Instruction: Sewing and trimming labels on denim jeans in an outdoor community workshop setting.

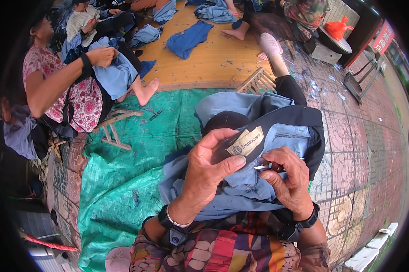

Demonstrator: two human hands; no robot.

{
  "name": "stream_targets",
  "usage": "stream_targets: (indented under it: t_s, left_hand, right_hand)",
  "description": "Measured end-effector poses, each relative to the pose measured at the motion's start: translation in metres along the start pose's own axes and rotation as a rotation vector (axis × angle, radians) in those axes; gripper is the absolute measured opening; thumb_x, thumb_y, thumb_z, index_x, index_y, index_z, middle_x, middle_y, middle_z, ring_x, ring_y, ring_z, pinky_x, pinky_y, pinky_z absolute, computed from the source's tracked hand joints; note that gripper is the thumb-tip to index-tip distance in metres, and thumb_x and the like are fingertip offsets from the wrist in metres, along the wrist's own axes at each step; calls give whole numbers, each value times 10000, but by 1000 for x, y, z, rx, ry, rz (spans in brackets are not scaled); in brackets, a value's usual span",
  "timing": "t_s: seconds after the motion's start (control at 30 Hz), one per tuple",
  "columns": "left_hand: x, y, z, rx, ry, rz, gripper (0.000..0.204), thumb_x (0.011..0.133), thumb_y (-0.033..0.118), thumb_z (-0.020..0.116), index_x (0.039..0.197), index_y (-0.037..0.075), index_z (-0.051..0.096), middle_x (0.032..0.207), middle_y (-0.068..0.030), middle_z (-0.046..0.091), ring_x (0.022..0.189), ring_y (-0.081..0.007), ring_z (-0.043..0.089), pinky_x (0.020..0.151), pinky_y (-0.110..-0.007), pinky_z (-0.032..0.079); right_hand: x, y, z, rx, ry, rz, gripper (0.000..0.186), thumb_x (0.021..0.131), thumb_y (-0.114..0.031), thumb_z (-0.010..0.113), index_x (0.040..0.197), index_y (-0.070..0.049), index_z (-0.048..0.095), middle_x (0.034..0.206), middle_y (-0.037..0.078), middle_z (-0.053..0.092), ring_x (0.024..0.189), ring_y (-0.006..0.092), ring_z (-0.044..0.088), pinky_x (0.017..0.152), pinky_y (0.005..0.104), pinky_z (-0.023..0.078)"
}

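My left hand [204, 174] pinches the dark waistband [273, 117] of a light-blue denim garment [231, 199] spread across my lap, its thumb just under a cream printed label [245, 141]. Close beside it on the right, my right hand [289, 179] has curled fingers around a small, thin metal tool [261, 167], whose tip points left at the blue cloth beneath the label; what kind of tool it is, I cannot tell exactly.
Co-workers [48, 86] sit at left and behind, among blue garments [186, 40] on a wooden platform [177, 72]. A green tarp [109, 181] lies under me, with wooden stools [117, 140]. Paving [342, 163], a red bag [336, 31] and a metal frame [362, 79] are at right.
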State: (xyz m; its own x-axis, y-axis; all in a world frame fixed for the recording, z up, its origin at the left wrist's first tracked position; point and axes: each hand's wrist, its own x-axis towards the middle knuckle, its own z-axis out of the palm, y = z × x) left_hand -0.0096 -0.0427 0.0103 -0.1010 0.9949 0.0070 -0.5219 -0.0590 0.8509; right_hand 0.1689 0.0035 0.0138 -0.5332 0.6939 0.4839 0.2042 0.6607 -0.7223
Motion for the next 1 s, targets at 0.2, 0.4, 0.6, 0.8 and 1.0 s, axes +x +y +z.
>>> stream_targets:
  t_s: [0.2, 0.4, 0.6, 0.8, 1.0]
  left_hand:
    - [0, 3, -1, -72, -6, -51, 422, 747, 36, 693, 1127, 17, 510, 1028, -36, 599, 922, -85, 555, 836, -230, 449]
    - [3, 0, -6, -152, -3, -163, 424, 748, 36, 683, 1139, 9, 522, 1037, -39, 603, 930, -93, 557, 850, -239, 445]
    - [4, 1, -7, -132, 27, -218, 556, 685, 72, 710, 1188, -24, 492, 1052, -66, 603, 961, -123, 554, 892, -251, 409]
    - [5, -5, -9, -148, -27, -187, 415, 761, 45, 676, 1151, 16, 536, 1048, -34, 607, 934, -84, 558, 847, -225, 440]
    - [5, -7, -11, -73, 13, -132, 395, 772, 44, 671, 1144, 17, 539, 1041, -19, 601, 938, -80, 551, 845, -221, 439]
  right_hand:
    - [4, 1, 7, -83, 79, -132, 269, 677, -120, 714, 893, -21, 585, 796, 102, 622, 615, 252, 543, 547, 320, 413]
    - [4, 9, 10, -80, 87, -196, 242, 698, -107, 704, 889, -18, 585, 796, 101, 622, 619, 235, 546, 546, 315, 407]
    - [-5, 10, 13, 739, 259, 242, 171, 775, -73, 687, 894, -19, 578, 866, 24, 605, 666, 93, 520, 551, 256, 394]
    - [10, -1, 19, -16, 213, -219, 246, 644, -21, 721, 873, -13, 629, 755, 90, 567, 606, 180, 553, 486, 268, 423]
    - [14, -2, 26, -20, 182, -152, 258, 590, 47, 650, 825, -17, 565, 696, 78, 519, 598, 197, 521, 509, 279, 404]
